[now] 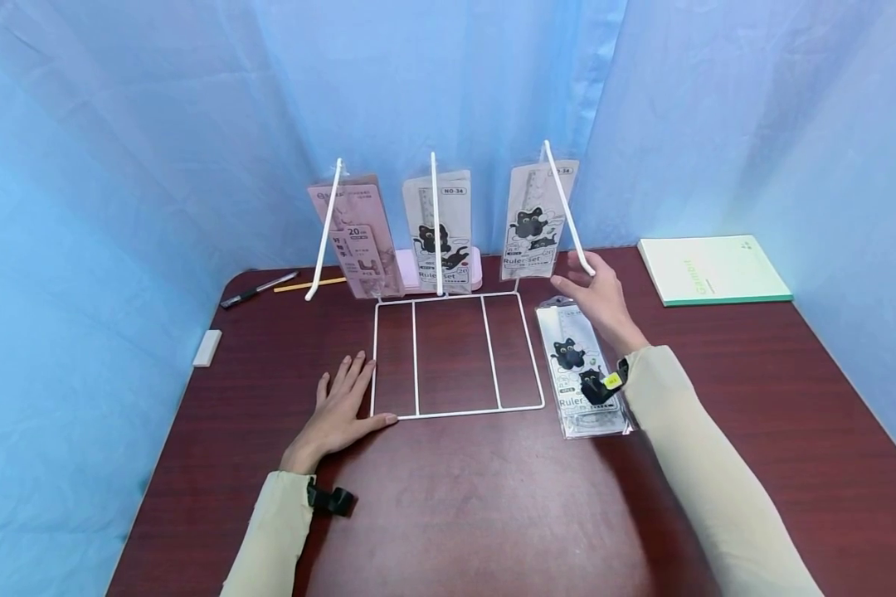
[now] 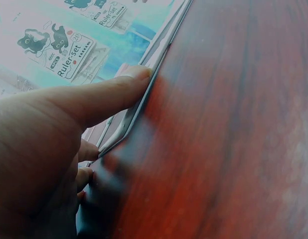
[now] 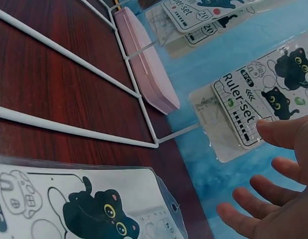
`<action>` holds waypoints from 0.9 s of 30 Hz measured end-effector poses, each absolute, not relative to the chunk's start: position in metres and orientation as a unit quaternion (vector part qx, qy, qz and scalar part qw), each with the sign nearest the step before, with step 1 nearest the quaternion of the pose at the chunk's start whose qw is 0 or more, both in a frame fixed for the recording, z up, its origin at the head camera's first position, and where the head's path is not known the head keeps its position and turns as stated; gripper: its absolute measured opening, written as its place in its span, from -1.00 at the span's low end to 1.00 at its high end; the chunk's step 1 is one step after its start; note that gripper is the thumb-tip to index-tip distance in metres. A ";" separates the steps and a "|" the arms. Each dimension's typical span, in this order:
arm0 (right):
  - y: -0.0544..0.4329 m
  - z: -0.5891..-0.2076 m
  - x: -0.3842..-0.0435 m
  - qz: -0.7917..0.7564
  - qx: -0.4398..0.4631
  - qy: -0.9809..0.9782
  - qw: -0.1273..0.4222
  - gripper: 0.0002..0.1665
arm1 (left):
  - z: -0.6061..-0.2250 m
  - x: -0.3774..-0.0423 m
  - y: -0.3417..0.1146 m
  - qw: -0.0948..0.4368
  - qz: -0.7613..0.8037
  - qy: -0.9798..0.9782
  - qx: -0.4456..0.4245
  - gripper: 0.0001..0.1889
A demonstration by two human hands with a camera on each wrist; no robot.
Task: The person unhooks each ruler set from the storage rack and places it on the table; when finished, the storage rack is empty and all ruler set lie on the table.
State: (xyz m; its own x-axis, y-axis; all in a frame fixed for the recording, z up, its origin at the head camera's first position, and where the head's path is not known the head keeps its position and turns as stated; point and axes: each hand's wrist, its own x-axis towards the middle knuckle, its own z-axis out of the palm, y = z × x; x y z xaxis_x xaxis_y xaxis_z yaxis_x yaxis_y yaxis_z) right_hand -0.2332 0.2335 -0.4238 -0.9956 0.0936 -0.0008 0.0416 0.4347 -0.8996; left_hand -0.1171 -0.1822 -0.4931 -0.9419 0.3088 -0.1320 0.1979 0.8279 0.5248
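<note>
A white wire display rack stands on the table, three prongs slanting forward from its back. My left hand rests at its front left corner, fingers spread; in the left wrist view the thumb lies on the wire frame. From the right prong hangs a ruler set pack with black cats. My right hand is beside that prong's front tip, fingers loosely extended, nothing held. Another ruler set pack hangs from the middle prong, a pink pack from the left one. More ruler set packs lie right of the rack.
Behind the rack lies a pink case. A pen, a yellow pencil and a white eraser lie at the left. A pale green notebook is at the back right. Blue curtains border the table.
</note>
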 end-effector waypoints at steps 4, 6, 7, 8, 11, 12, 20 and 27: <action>0.230 -0.426 -0.242 0.532 -0.040 -0.845 0.033 -0.31 | -0.493 -0.117 -0.183 0.106 0.263 0.950 0.132 0.08; 0.228 -0.427 -0.246 0.534 -0.040 -0.843 0.036 -0.31 | -0.494 -0.117 -0.183 0.106 0.263 0.950 0.132 0.08; 0.227 -0.427 -0.247 0.535 -0.038 -0.843 0.037 -0.30 | -0.494 -0.117 -0.183 0.105 0.263 0.950 0.133 0.08; 0.226 -0.428 -0.249 0.538 -0.036 -0.842 0.039 -0.30 | -0.495 -0.117 -0.183 0.105 0.262 0.950 0.133 0.08; 0.223 -0.430 -0.254 0.543 -0.032 -0.838 0.042 -0.29 | -0.495 -0.117 -0.183 0.106 0.263 0.949 0.134 0.08; 0.222 -0.431 -0.256 0.548 -0.029 -0.835 0.044 -0.29 | -0.495 -0.117 -0.183 0.106 0.263 0.950 0.134 0.08; 0.217 -0.438 -0.266 0.588 -0.028 -0.805 0.070 -0.37 | -0.493 -0.116 -0.181 0.109 0.265 0.949 0.131 0.08; 0.214 -0.445 -0.269 0.630 -0.046 -0.771 0.076 -0.44 | -0.494 -0.117 -0.182 0.105 0.262 0.950 0.130 0.08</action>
